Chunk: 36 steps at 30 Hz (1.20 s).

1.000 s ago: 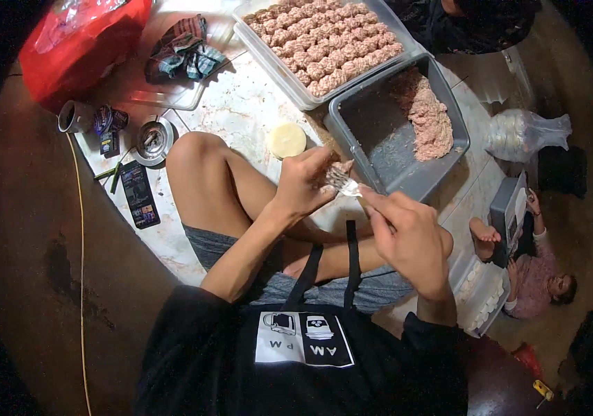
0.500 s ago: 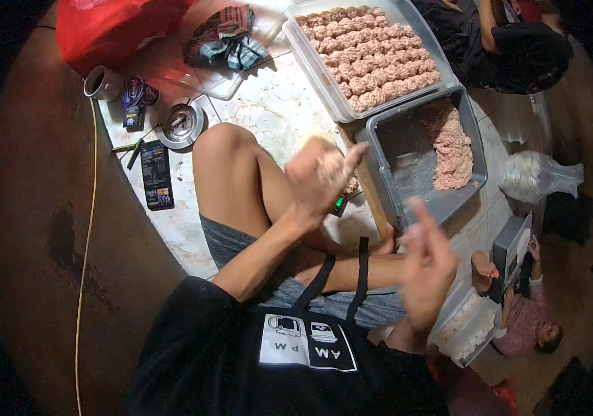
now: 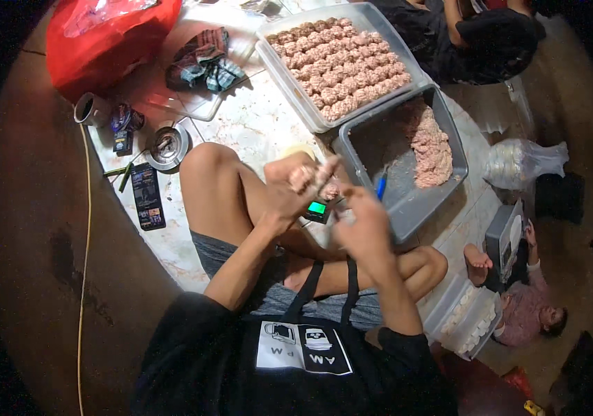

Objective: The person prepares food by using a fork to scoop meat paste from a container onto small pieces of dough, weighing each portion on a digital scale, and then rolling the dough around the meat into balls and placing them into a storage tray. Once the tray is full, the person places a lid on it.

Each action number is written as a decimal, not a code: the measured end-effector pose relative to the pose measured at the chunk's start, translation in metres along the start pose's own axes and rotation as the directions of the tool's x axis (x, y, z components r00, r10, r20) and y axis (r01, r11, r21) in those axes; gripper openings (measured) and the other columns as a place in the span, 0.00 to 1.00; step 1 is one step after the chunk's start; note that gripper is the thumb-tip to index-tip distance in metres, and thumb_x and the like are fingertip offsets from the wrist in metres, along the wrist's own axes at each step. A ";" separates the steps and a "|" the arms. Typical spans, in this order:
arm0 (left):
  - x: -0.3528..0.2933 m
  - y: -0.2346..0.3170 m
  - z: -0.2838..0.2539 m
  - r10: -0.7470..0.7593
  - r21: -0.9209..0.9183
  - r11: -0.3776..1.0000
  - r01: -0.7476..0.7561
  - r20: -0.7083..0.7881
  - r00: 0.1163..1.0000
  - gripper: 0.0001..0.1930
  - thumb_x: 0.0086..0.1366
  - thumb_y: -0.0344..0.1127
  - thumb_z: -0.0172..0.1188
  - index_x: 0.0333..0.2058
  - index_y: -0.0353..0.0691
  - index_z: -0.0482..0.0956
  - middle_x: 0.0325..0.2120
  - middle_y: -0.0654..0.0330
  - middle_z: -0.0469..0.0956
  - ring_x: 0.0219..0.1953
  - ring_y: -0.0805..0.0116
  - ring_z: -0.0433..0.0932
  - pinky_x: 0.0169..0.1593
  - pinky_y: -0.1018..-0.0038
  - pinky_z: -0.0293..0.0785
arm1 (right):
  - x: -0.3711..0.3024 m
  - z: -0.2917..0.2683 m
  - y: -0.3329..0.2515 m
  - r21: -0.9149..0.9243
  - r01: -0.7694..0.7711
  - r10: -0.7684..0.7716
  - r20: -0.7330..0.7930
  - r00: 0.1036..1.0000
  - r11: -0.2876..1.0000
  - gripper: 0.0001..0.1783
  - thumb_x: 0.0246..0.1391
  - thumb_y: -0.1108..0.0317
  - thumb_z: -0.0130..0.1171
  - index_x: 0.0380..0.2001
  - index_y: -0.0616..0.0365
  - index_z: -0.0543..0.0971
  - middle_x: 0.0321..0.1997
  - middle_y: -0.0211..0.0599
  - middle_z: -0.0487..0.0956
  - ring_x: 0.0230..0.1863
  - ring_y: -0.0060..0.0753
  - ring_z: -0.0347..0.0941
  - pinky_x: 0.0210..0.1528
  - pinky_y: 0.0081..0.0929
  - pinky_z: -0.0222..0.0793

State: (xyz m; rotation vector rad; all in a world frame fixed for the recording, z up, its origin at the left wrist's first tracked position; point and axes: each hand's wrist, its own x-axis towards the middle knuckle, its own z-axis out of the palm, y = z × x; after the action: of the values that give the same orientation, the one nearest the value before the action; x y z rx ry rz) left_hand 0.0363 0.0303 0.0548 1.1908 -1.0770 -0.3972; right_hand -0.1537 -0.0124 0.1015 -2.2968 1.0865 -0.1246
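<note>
Above my folded legs, my left hand (image 3: 289, 194) is curled around a small lump of pink mince-like mixture (image 3: 302, 179). Close beside it on the right is my right hand (image 3: 366, 225), its fingers bent toward the left one and smeared by motion, so its grip is unclear. Between and below the hands shows a small digital scale (image 3: 317, 208) with a lit green display. More pink mixture (image 3: 330, 191) sits over the scale, partly hidden by my fingers. A grey tub (image 3: 407, 220) to the right holds a large pink mass (image 3: 432, 149). A blue handle (image 3: 381, 186) leans at its near left side.
Beyond the tub stands a clear container (image 3: 266, 50) filled with rows of pink portions. On the left lie an ashtray (image 3: 168, 145), a phone (image 3: 147, 197), a mug (image 3: 92, 109) and cloths (image 3: 206, 62). A red bag (image 3: 113, 45) is at far left. Other people sit at the right.
My right hand has come left, from near the tub's edge to beside my left hand. The blue handle now shows at the tub. The whole view has shifted slightly.
</note>
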 end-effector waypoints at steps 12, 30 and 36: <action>-0.008 -0.003 0.008 -0.415 -0.021 0.910 0.414 -0.077 0.907 0.19 0.62 0.32 0.77 0.19 0.37 0.74 0.10 0.69 0.65 0.16 0.82 0.59 0.20 0.76 0.58 | 0.081 -0.049 -0.018 -0.209 0.214 -0.249 -0.156 0.956 0.954 0.19 0.60 0.77 0.61 0.55 0.60 0.82 0.59 0.53 0.74 0.52 0.57 0.80 0.53 0.42 0.81; 0.005 -0.017 0.006 -0.260 -0.242 0.931 0.272 0.083 0.962 0.13 0.56 0.28 0.78 0.31 0.37 0.79 0.26 0.60 0.78 0.25 0.77 0.73 0.30 0.77 0.71 | 0.485 -0.105 0.124 -0.335 0.269 -0.290 -0.014 0.957 0.903 0.41 0.73 0.31 0.39 0.53 0.56 0.86 0.37 0.48 0.85 0.41 0.47 0.82 0.51 0.48 0.76; -0.008 -0.022 0.017 -0.489 -0.203 0.813 0.546 0.272 0.829 0.14 0.55 0.30 0.79 0.30 0.38 0.79 0.16 0.69 0.71 0.23 0.84 0.68 0.27 0.80 0.65 | 0.421 -0.123 0.105 -0.622 0.347 -0.564 -0.189 0.804 0.702 0.20 0.69 0.58 0.57 0.58 0.55 0.81 0.55 0.54 0.82 0.54 0.61 0.80 0.60 0.50 0.75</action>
State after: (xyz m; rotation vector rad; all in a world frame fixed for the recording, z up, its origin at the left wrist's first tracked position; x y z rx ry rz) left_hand 0.0248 0.0185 0.0312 1.2010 -0.8171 -1.0903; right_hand 0.0143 -0.4299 0.0782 -3.1663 0.7245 -0.5201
